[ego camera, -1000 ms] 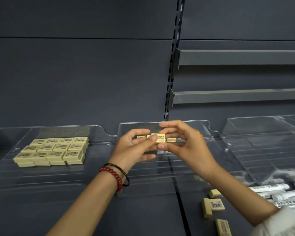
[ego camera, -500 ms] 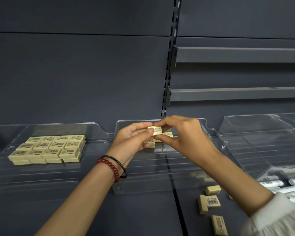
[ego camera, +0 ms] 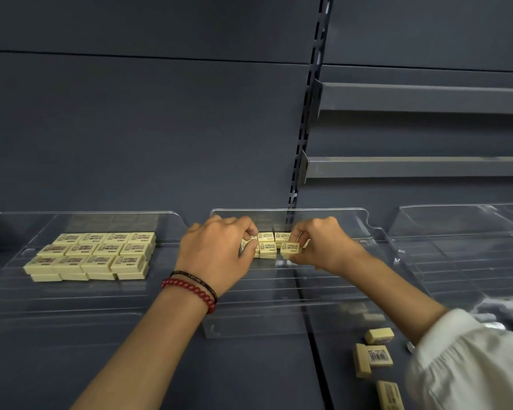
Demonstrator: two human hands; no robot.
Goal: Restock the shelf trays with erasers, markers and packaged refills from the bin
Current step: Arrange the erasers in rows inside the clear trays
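Both grips on erasers at the back of the middle tray.
Left grip pinches the left end of the eraser cluster; right grip pinches the front-right eraser. The cluster sits near the rear wall, with bare tray floor out to the front lip. Loose erasers lie on the shelf at lower right.

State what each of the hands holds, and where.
Right hand pinches one eraser by its right end; left hand pinches another eraser, mostly hidden, grip part unclear.

back panel dark blue | slotted upright | upper grey rail | lower grey rail | red bead bracelet
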